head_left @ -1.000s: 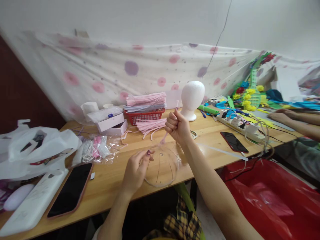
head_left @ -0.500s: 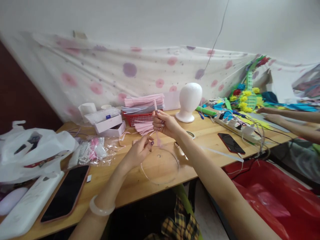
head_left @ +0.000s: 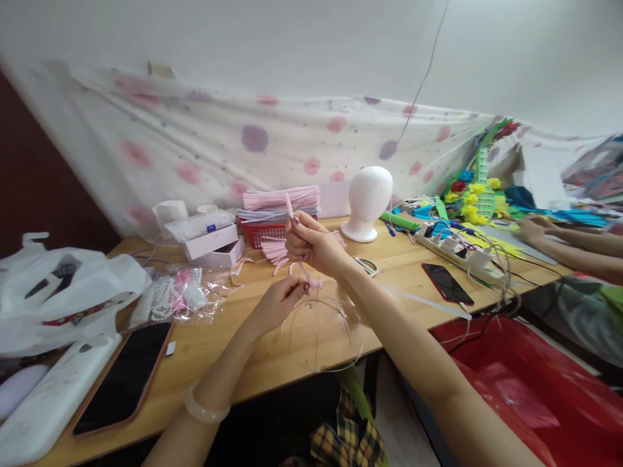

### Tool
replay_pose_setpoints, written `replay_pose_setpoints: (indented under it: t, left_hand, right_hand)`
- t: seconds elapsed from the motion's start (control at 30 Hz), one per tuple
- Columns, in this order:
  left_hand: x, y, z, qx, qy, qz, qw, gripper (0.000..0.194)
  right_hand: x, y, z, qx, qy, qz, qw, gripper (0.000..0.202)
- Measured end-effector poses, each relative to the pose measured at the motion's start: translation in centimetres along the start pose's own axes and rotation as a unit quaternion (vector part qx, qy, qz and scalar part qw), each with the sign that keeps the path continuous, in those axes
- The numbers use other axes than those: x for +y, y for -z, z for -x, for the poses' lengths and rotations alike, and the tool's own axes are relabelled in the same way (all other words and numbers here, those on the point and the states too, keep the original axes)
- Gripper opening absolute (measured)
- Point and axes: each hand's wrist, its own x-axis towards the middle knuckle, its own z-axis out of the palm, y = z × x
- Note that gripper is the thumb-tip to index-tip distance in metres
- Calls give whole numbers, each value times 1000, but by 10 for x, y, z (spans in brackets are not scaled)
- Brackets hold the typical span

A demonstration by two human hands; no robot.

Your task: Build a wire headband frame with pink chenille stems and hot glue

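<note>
My right hand (head_left: 311,243) is closed in a pinch around a narrow pink strip (head_left: 289,205), whose end sticks up above the thumb. Just below and to the left, my left hand (head_left: 282,301) pinches a thin clear hoop (head_left: 331,370) near its top. The hoop hangs over the table's front part and looks blurred and doubled. A small pink loop or knot (head_left: 316,283) shows at the hoop's top, beside the left thumb. Exactly what lies between the left fingertips is partly hidden.
Behind my hands, pink strips (head_left: 282,196) are piled on a red basket (head_left: 265,233). A white foam head (head_left: 370,198) stands to the right, near a tape roll (head_left: 367,266). Phones (head_left: 124,379), a power strip (head_left: 460,256) and bagged beads (head_left: 178,292) lie around. Another person's hands (head_left: 535,230) are at far right.
My right hand has moved slightly left and tilted the strip. The hoop has shifted right and toward me. The other person's hands have drawn together.
</note>
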Motion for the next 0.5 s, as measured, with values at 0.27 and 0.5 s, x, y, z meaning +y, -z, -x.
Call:
replay_pose_setpoints:
  t: [0.27, 0.5]
  left_hand:
    - [10, 16, 19, 66, 61, 65, 994, 29]
    - [25, 9, 22, 100, 61, 51, 992, 28]
  right_hand:
    - [-3, 22, 29, 141, 99, -25, 985, 21]
    - [1, 42, 22, 192, 132, -50, 971, 19]
